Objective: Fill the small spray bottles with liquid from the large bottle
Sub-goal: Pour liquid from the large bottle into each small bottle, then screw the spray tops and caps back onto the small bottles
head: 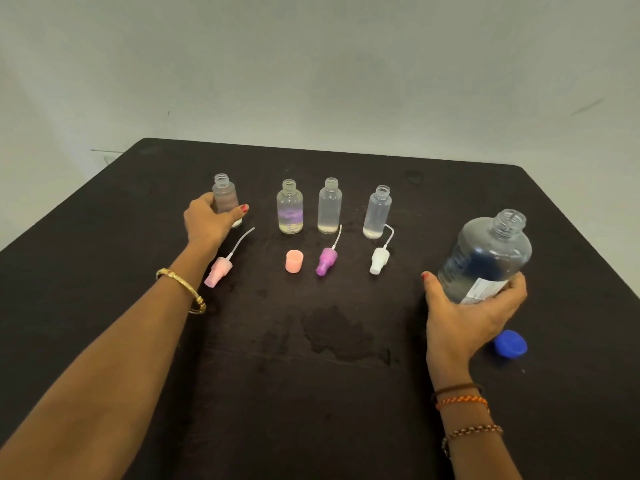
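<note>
Fingers of the left hand (207,220) curl round the leftmost small clear plastic spray bottle (225,199), which stands uncapped at the far left of the row. Fingers of the right hand (464,317) wrap under the large clear plastic bottle (485,258), holding it tilted with its open neck pointing up and away; a white printed label shows near its base and it is partly full of clear liquid.

Three more small clear bottles stand upright and open: one with a purple band (290,207), a plain one (329,207) and another plain one (377,213), each with a little liquid at the bottom. Nearer the person lie a pale pink spray head with tube (219,270), a peach-coloured cap (294,260), a purple spray head with tube (326,260) and a white spray head with tube (379,259). A blue screw cap (510,344) lies just beside the right hand.

All rest on a black cloth-covered worktop (104,254), which bears a darker damp patch (339,334) at its middle. Behind stands a plain pale grey wall (311,64).
</note>
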